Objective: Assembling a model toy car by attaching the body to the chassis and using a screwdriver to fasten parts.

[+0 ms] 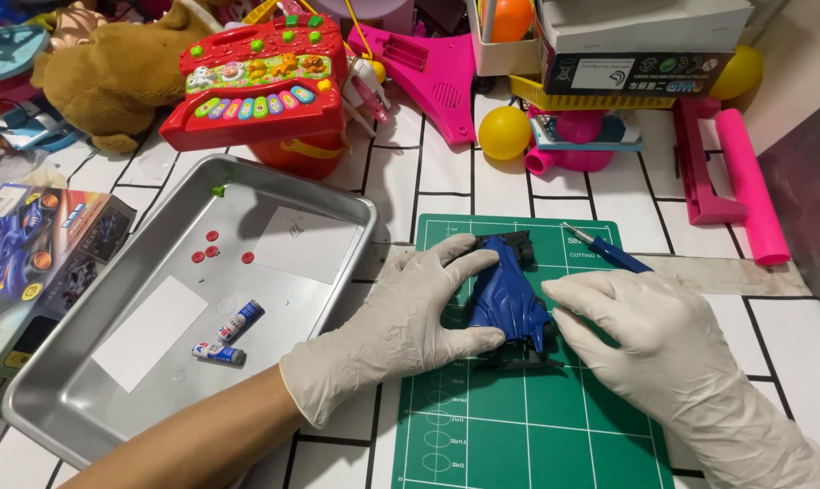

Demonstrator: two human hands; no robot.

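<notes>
Cupping the blue toy car [508,294], both gloved hands' grip closes on it.

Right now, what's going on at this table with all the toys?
A person in pale gloves has both hands on a small blue toy racing car that sits on a green cutting mat. The left hand cups one side of the car and the right hand presses against the other. A blue-handled screwdriver lies on the mat behind the car. Beside the mat, a metal tray holds two small batteries and a few little red parts.
</notes>
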